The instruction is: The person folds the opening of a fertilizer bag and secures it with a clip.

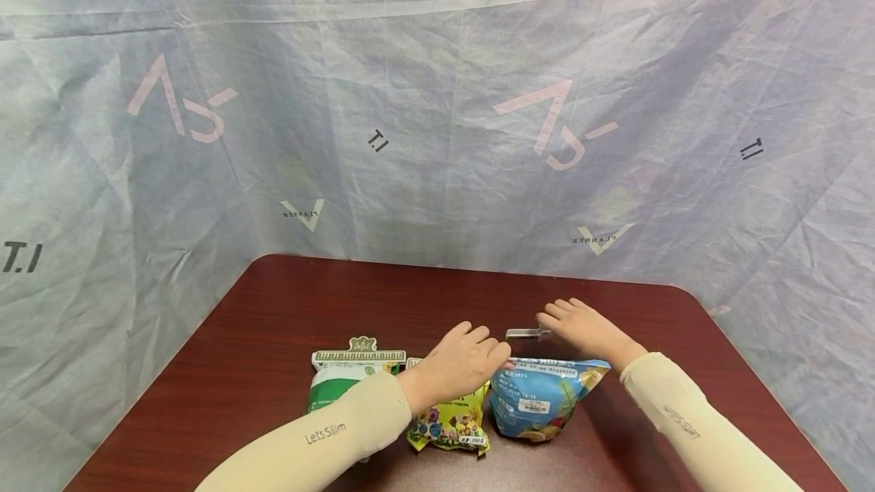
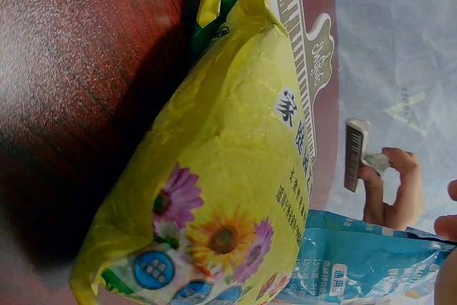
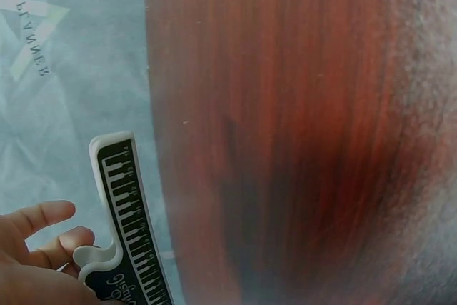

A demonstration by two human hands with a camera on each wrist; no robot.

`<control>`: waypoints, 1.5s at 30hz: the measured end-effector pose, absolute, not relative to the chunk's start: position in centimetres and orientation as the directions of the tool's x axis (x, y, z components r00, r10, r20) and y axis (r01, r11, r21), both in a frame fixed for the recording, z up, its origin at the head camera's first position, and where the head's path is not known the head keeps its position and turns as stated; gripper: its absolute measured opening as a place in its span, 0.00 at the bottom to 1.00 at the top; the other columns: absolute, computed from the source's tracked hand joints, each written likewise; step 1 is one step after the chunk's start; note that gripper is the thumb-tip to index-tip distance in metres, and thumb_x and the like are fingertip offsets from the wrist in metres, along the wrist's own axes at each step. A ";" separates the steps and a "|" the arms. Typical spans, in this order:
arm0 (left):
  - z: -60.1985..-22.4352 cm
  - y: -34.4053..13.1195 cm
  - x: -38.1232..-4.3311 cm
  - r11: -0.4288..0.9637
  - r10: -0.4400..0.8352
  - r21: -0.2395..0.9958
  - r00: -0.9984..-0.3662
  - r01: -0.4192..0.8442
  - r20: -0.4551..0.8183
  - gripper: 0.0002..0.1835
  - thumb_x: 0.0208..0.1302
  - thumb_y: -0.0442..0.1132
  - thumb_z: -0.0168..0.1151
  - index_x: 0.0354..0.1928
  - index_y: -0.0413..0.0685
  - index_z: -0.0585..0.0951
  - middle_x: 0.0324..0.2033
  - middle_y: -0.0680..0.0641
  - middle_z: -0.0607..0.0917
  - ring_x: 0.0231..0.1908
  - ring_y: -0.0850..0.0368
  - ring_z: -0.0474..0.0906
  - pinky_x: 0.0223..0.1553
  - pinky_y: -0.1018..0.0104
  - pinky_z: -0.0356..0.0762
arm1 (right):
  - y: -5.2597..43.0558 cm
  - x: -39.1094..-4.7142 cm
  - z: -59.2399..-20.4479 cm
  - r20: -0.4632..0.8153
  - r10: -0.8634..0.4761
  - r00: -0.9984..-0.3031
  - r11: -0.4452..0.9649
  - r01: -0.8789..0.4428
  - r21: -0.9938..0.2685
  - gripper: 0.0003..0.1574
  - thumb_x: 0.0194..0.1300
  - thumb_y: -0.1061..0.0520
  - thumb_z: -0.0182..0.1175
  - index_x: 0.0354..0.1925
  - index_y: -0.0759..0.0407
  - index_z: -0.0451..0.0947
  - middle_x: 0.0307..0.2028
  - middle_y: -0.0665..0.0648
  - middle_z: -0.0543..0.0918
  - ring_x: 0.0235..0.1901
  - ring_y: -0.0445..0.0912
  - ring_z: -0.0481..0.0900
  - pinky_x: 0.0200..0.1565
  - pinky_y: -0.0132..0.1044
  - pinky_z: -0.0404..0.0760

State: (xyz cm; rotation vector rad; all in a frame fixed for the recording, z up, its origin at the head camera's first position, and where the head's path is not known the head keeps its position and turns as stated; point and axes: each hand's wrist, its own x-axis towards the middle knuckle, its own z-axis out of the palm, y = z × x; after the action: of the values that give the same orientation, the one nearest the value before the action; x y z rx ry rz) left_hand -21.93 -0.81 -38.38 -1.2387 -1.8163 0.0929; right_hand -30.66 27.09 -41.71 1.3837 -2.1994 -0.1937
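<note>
A blue printed bag (image 1: 529, 401) stands on the table with its top edge level, the right corner sticking out. My left hand (image 1: 461, 359) pinches this bag's upper left corner; the fingertips are partly hidden. Behind the bag, my right hand (image 1: 581, 325) holds a bag clip (image 3: 132, 223) with a piano-key pattern by its handle. The clip is apart from the blue bag. Under my left forearm sits a yellow bag (image 2: 214, 169) printed with flowers, a similar clip (image 2: 303, 55) across its top. Further left is a green and white bag (image 1: 342, 382), also with a piano-key clip (image 1: 358, 357).
The dark red wooden table (image 1: 287, 302) has rounded far corners. A pale printed cloth (image 1: 437, 135) hangs behind it and along both sides.
</note>
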 end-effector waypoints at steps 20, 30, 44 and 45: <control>-38.6 -0.8 -22.0 0.504 0.765 -0.517 -0.080 0.692 0.639 0.17 0.72 0.49 0.37 0.25 0.51 0.65 0.16 0.59 0.72 0.21 0.62 0.53 0.23 0.70 0.54 | 27.5 -28.3 -37.4 0.417 -0.838 -0.351 0.510 -0.775 0.373 0.15 0.53 0.49 0.65 0.36 0.53 0.74 0.30 0.48 0.72 0.30 0.45 0.71 0.33 0.40 0.70; -38.5 -0.8 -21.9 0.498 0.774 -0.511 -0.093 0.701 0.626 0.16 0.73 0.47 0.36 0.26 0.51 0.65 0.16 0.58 0.71 0.22 0.62 0.52 0.23 0.70 0.55 | 27.1 -27.0 -35.7 0.428 -0.845 -0.320 0.496 -0.767 0.406 0.14 0.57 0.47 0.59 0.37 0.54 0.73 0.30 0.48 0.71 0.30 0.45 0.70 0.34 0.39 0.70; -38.5 -0.8 -21.9 0.501 0.772 -0.514 -0.091 0.697 0.629 0.17 0.73 0.46 0.34 0.25 0.51 0.65 0.16 0.59 0.70 0.21 0.62 0.51 0.23 0.70 0.54 | 26.6 -25.2 -34.0 0.426 -0.857 -0.289 0.473 -0.769 0.430 0.22 0.70 0.41 0.41 0.38 0.55 0.73 0.31 0.49 0.72 0.32 0.46 0.71 0.37 0.40 0.70; -38.5 -0.8 -21.9 0.501 0.772 -0.513 -0.090 0.697 0.630 0.17 0.73 0.46 0.34 0.25 0.51 0.65 0.16 0.59 0.70 0.21 0.62 0.51 0.23 0.70 0.54 | 26.5 -25.1 -33.9 0.428 -0.858 -0.283 0.470 -0.768 0.434 0.22 0.70 0.41 0.41 0.38 0.55 0.73 0.31 0.49 0.72 0.31 0.46 0.71 0.36 0.40 0.70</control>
State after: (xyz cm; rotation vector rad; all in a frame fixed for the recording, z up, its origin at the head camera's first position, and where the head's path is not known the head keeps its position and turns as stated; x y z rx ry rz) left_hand -21.91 -0.81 -38.52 -1.2286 -1.8190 0.1011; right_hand -25.11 26.53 -33.88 1.3439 -2.1024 -0.1883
